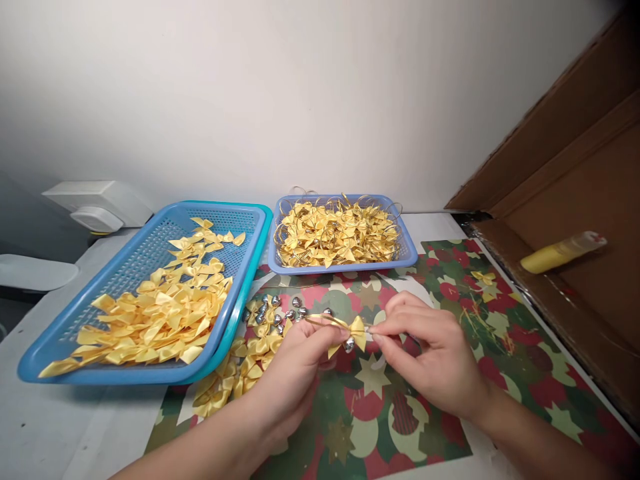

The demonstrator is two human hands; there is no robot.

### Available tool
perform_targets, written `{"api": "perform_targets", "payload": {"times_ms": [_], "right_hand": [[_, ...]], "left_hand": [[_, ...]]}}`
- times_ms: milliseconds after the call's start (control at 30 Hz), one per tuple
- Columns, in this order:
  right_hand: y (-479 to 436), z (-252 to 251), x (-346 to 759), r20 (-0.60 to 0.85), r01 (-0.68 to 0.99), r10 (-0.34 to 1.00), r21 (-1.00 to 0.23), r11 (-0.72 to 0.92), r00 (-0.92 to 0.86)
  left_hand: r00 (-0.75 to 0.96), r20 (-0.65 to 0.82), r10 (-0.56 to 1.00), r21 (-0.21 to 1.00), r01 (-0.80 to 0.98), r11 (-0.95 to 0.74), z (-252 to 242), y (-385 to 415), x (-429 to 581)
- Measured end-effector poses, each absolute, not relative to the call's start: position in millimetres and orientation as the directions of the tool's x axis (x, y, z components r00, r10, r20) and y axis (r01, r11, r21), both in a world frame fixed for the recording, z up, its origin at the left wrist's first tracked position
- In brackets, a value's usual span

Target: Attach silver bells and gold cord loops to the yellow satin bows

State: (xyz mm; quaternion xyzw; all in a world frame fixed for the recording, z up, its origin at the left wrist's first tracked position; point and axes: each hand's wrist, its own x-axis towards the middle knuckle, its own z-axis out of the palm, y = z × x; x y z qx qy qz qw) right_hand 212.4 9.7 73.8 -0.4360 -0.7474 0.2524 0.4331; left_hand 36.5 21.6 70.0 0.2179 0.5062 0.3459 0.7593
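Between thumb and fingers, my left hand [297, 360] is closed on a yellow ribbon bow [358, 327]. A small silver bell [349, 345] hangs just under the bow's middle. From the bow, a thin gold cord [320, 317] loops back over the left fingers. My right hand [433, 343] pinches a thin strand at the bow's right side, seemingly an end of that cord; the fingertips partly hide it. Loose silver bells [277, 320] lie behind my left hand, and a pile of yellow bows [253, 360] sits beside its wrist, partly covered by the forearm.
A blue basket [133, 260] of yellow bows is at left, nested in a teal one. Behind stands a smaller blue basket [345, 268] of bows with gold cords. Cord scraps [483, 327] lie on the patterned sheet. At right, a yellow tube [563, 252] is by a cardboard box [565, 153].
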Motion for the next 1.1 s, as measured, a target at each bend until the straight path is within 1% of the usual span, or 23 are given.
{"api": "perform_targets", "payload": {"times_ms": [67,267,467,733,900,1100], "right_hand": [[10,73,213,0.418,0.429,0.875,-0.763,0.484,-0.245],[11,73,213,0.44,0.442,0.863,-0.741,0.506,-0.25],[11,75,213,0.471,0.463,0.848,-0.711,0.529,-0.245],[12,76,214,0.465,0.47,0.856,-0.718,0.514,-0.227],[13,79,216,0.472,0.478,0.841,-0.693,0.54,-0.266],[13,84,218,0.503,0.517,0.795,-0.606,0.605,-0.34]], "left_hand": [[0.24,-0.632,0.737,0.666,-0.319,0.675,69,21,36],[0.304,-0.631,0.714,0.614,-0.368,0.699,64,21,36],[0.288,-0.651,0.703,0.581,-0.407,0.705,64,20,37],[0.258,-0.655,0.71,0.587,-0.419,0.693,69,21,38],[0.261,-0.668,0.697,0.59,-0.386,0.709,71,20,37],[0.293,-0.661,0.691,0.628,-0.288,0.723,70,22,37]]}}
